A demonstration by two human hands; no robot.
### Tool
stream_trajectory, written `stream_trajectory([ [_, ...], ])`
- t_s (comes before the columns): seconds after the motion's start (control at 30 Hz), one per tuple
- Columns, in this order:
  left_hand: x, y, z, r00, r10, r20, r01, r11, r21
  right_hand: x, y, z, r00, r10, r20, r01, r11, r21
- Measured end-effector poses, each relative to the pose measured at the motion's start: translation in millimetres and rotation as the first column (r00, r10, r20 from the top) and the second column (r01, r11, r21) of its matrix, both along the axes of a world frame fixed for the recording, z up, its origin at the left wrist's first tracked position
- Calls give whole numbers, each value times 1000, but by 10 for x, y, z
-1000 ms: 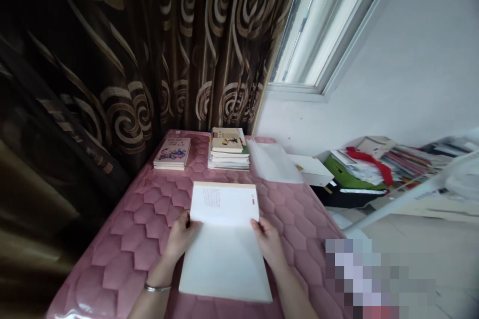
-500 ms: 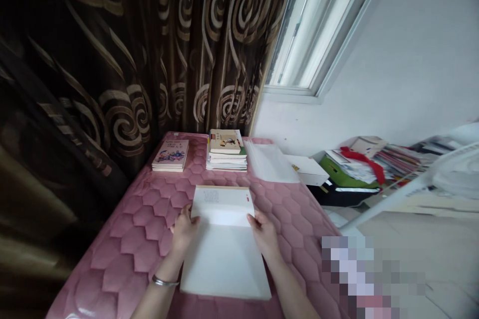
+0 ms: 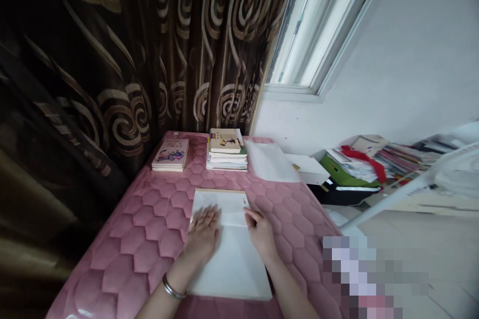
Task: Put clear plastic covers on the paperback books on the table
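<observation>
A book with a blank white lower part lies in front of me on the pink padded surface. Across its upper part is a white flap or page with a small block of print at the left and a red mark at the right. My left hand, a silver bangle on its wrist, rests palm down over the flap's left side, fingers stretched out. At the right edge my right hand has its fingers closed on the book's border, the index finger lying over the flap.
Behind the book stand a small pile of books with a pink cover and a taller stack of books. Clear plastic sheets lie right of them, beside a white box. A dark patterned curtain hangs at the back left.
My left hand has let go of the left edge and moved right onto the flap, lying flat. My right hand stays at the right edge, its index finger now stretched over the flap.
</observation>
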State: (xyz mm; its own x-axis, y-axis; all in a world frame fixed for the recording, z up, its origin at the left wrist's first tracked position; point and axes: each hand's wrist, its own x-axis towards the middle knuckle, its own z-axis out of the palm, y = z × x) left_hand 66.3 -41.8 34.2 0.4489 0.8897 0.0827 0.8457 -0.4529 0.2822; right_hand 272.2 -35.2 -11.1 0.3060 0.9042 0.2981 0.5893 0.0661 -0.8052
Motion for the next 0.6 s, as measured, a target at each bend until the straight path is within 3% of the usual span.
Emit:
stream_trajectory([
  [0.2, 35, 34, 59, 997, -1, -72, -13, 983, -182, 24, 65, -66, 977, -34, 212, 22, 998, 59],
  [0.4, 58, 11, 38, 998, 5, -65, -15, 988, -153, -146, -117, 198, 862, -42, 506, 67, 997, -30],
  [0.53, 50, 39, 29, 996, 11, -85, -23, 990, -140, -433, -359, 293, 756, 234, 611, -229, 969, -87],
  [0.6, 51, 57, 42, 995, 7, -98, -21, 990, -142, -520, -432, 267, 729, 327, 602, -308, 941, -139],
])
